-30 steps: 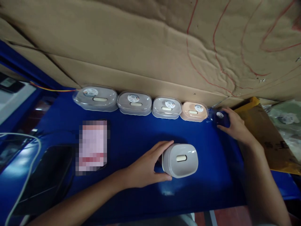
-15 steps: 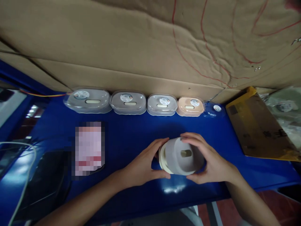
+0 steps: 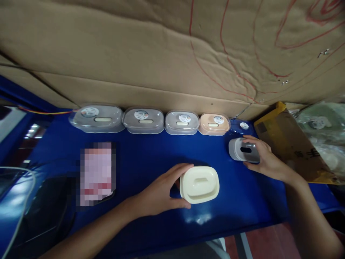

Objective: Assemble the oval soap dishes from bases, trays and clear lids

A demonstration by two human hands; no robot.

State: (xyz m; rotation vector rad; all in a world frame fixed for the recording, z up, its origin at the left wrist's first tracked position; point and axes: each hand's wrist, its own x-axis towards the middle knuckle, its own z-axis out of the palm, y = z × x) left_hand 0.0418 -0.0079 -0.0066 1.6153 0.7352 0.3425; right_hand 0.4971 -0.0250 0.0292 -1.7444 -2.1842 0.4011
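My left hand [image 3: 161,190] grips the left end of a cream oval plastic base [image 3: 201,185], which has a raised ridge in its middle. Thumb and fingers lie on opposite sides of its rim. Farther right and back, my right hand [image 3: 261,160] holds a grey oval cover [image 3: 238,149] with a dark slot, just above or on the blue table [image 3: 151,158]; which of the two I cannot tell. Just behind that cover lies a clear lid [image 3: 239,126] with a round label.
Along the cardboard wall [image 3: 121,82] stand several lidded boxes, among them a grey box [image 3: 98,118] and a peach box [image 3: 214,124]. A cardboard carton [image 3: 291,147] and plastic-wrapped items [image 3: 318,122] flank the right side. A blurred pink rectangle [image 3: 97,172] lies on the left.
The grey cover has come off the cream base. My right hand has carried it right and back, towards the clear lid. My left hand still holds the base in about the same place.
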